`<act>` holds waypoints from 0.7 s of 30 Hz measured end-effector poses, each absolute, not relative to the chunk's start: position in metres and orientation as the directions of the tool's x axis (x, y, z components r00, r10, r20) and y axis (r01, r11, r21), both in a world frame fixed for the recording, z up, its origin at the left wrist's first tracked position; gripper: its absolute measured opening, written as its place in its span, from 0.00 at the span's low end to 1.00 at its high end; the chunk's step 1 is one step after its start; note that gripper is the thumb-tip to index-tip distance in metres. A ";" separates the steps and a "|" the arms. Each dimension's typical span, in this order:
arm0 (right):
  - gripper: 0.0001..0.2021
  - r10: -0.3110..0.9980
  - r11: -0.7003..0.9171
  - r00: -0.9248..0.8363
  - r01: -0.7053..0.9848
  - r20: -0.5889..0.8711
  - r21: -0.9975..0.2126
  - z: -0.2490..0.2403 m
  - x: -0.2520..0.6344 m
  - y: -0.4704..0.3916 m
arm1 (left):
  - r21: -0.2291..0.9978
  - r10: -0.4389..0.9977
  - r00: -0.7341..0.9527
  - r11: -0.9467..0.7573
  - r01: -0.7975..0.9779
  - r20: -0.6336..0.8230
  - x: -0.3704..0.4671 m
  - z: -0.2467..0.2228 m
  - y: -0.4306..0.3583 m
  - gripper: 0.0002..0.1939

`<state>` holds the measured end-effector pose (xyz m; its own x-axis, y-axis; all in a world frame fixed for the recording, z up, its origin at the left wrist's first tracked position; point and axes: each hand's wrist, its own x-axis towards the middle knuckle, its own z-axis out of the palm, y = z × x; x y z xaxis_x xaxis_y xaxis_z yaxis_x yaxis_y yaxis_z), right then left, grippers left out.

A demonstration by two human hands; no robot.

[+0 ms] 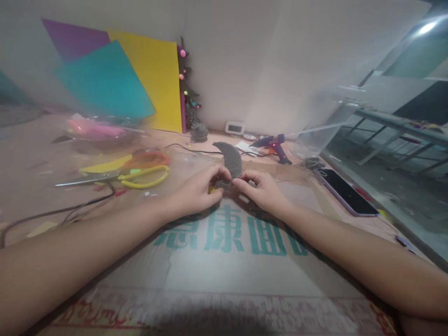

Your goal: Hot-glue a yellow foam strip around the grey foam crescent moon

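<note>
A dark grey, ribbed crescent-shaped piece [231,157] stands upright over the table, its pointed tip curving to the left. My left hand [205,190] has its fingers curled at the lower left edge of the crescent. From the other side, my right hand [261,189] pinches the lower right edge between thumb and fingers. The base of the crescent is partly hidden by my fingertips. Under both forearms lies a printed sheet [224,275] with large green characters.
Yellow-handled scissors [145,177] lie left of my hands. A glue gun [278,147] with a red light rests at the back right, and a phone [345,191] lies along the right edge. Coloured sheets [150,79] lean on the wall, near a small white clock [234,128].
</note>
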<state>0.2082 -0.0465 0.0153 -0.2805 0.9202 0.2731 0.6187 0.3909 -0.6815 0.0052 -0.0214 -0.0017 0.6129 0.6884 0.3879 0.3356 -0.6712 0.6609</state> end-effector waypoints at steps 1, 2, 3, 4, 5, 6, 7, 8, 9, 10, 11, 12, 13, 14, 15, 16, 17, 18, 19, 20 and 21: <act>0.14 0.921 0.388 -0.280 0.617 0.270 -0.684 0.015 0.208 -0.047 | 0.661 0.687 0.613 -0.672 0.333 0.390 0.005 -0.002 -0.021 0.14; 0.14 0.922 0.386 -0.277 0.616 0.271 -0.686 0.016 0.208 -0.047 | 0.661 0.687 0.613 -0.673 0.332 0.391 0.005 -0.003 -0.021 0.15; 0.14 0.922 0.386 -0.275 0.617 0.271 -0.686 0.016 0.208 -0.047 | 0.661 0.688 0.612 -0.672 0.333 0.391 0.005 -0.004 -0.020 0.15; 0.14 0.922 0.386 -0.274 0.617 0.273 -0.686 0.016 0.208 -0.047 | 0.662 0.689 0.611 -0.671 0.334 0.390 0.005 -0.004 -0.020 0.15; 0.14 0.921 0.389 -0.274 0.616 0.276 -0.685 0.015 0.208 -0.047 | 0.664 0.691 0.610 -0.669 0.335 0.388 0.005 -0.004 -0.021 0.15; 0.14 0.920 0.390 -0.274 0.615 0.278 -0.685 0.015 0.208 -0.047 | 0.667 0.693 0.610 -0.665 0.336 0.385 0.005 -0.004 -0.021 0.15; 0.14 0.921 0.390 -0.274 0.614 0.278 -0.686 0.015 0.208 -0.047 | 0.668 0.695 0.609 -0.663 0.337 0.383 0.006 -0.003 -0.021 0.15; 0.14 0.921 0.390 -0.274 0.613 0.277 -0.687 0.015 0.208 -0.046 | 0.669 0.695 0.609 -0.662 0.338 0.381 0.006 -0.002 -0.022 0.15; 0.14 0.921 0.390 -0.276 0.614 0.276 -0.687 0.014 0.208 -0.046 | 0.669 0.697 0.609 -0.661 0.340 0.379 0.006 -0.001 -0.023 0.15; 0.14 0.921 0.390 -0.274 0.616 0.278 -0.684 0.014 0.208 -0.046 | 0.671 0.698 0.609 -0.659 0.341 0.377 0.006 0.000 -0.023 0.15; 0.14 0.921 0.390 -0.274 0.619 0.278 -0.681 0.014 0.208 -0.046 | 0.674 0.701 0.608 -0.655 0.341 0.373 0.006 0.000 -0.024 0.15; 0.14 0.920 0.391 -0.274 0.623 0.279 -0.678 0.014 0.208 -0.046 | 0.681 0.704 0.608 -0.648 0.340 0.367 0.006 0.001 -0.024 0.15; 0.14 0.919 0.393 -0.275 0.626 0.281 -0.674 0.014 0.208 -0.046 | 0.690 0.708 0.609 -0.640 0.338 0.359 0.006 0.002 -0.024 0.15; 0.14 0.918 0.396 -0.277 0.628 0.283 -0.670 0.014 0.208 -0.046 | 0.699 0.710 0.611 -0.632 0.335 0.350 0.005 0.002 -0.024 0.16; 0.14 0.917 0.398 -0.279 0.629 0.284 -0.668 0.014 0.208 -0.046 | 0.706 0.711 0.614 -0.626 0.331 0.343 0.005 0.002 -0.024 0.16; 0.14 0.916 0.401 -0.280 0.630 0.286 -0.666 0.015 0.208 -0.046 | 0.711 0.711 0.617 -0.622 0.329 0.336 0.004 0.002 -0.024 0.17; 0.14 0.915 0.403 -0.282 0.630 0.288 -0.663 0.015 0.208 -0.046 | 0.712 0.711 0.618 -0.620 0.329 0.334 0.004 0.001 -0.024 0.17; 0.14 0.915 0.404 -0.282 0.631 0.289 -0.662 0.015 0.208 -0.046 | 0.710 0.710 0.620 -0.622 0.330 0.334 0.004 0.001 -0.024 0.17; 0.14 0.916 0.401 -0.281 0.632 0.286 -0.663 0.015 0.208 -0.046 | 0.708 0.710 0.619 -0.625 0.330 0.338 0.004 0.001 -0.024 0.16; 0.14 0.917 0.398 -0.280 0.632 0.283 -0.665 0.016 0.208 -0.047 | 0.706 0.708 0.617 -0.628 0.329 0.343 0.005 0.000 -0.023 0.16; 0.14 0.919 0.394 -0.279 0.632 0.279 -0.667 0.016 0.208 -0.047 | 0.703 0.707 0.616 -0.631 0.327 0.349 0.005 0.000 -0.023 0.16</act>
<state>0.2078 -0.0468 0.0158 -0.2785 0.9191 0.2787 0.6321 0.3939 -0.6673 0.0050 -0.0232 0.0000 0.6156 0.7068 0.3486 0.3266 -0.6313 0.7034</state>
